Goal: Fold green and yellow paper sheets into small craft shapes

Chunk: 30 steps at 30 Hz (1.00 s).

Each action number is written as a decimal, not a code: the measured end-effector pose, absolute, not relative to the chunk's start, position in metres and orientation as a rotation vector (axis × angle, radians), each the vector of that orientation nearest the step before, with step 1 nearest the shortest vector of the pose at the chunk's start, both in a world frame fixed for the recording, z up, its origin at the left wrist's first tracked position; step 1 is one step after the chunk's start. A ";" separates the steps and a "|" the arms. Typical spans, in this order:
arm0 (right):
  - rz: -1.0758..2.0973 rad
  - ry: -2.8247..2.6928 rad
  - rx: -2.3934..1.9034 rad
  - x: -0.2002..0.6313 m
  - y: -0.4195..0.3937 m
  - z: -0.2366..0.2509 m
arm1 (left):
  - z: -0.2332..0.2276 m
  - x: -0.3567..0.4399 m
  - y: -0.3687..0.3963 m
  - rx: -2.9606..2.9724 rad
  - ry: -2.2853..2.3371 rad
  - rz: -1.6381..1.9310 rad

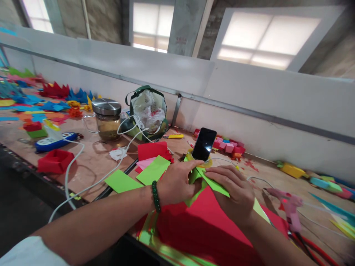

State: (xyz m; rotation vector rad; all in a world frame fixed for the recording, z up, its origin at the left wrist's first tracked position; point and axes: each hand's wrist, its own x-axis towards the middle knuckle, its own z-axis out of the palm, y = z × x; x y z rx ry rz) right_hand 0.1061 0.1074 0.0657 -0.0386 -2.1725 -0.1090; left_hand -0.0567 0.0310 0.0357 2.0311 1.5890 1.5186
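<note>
From the head view, observed a folded green paper [216, 186] held above red paper [202, 221] on the desk [94, 166]. Found the left hand [177, 181] pinching it from the left in a narrow grip, the right hand [234, 192] holding it from the right. Noted a phone [204, 143] propped just beyond, green sheets [123, 181] to the left, a pink glue gun [290, 207] to the right.

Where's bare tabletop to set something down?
Bare tabletop shows between the red paper box and crumpled tissue, beside white cable, and between pink cubes and yellow block. Crowded: far left, with cut paper, and around left hand and right hand.
</note>
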 end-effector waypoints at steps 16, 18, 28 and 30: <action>0.004 -2.223 -0.194 0.103 0.109 0.064 | 0.038 -0.058 0.032 2.016 1.463 1.547; 0.062 -2.235 -0.250 0.101 0.108 0.064 | 0.037 -0.058 0.033 1.995 1.479 1.551; 0.019 -2.295 -0.203 0.106 0.111 0.061 | 0.038 -0.058 0.032 1.901 1.450 1.562; 0.053 -2.294 -0.203 0.107 0.111 0.060 | 0.039 -0.058 0.032 1.894 1.441 1.572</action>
